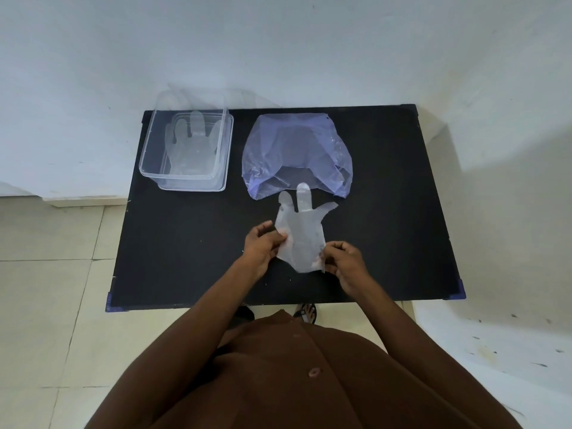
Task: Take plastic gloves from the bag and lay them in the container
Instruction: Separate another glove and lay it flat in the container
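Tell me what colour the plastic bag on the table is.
The plastic bag is a see-through pale purple, clearest in the head view.

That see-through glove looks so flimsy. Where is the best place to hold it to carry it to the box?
Probably by the cuff, at its two side edges, coming in from the near side. The glove lies flat with its fingers pointing away toward the bag, and the left hand and right hand already pinch there, keeping it spread flat for the container.
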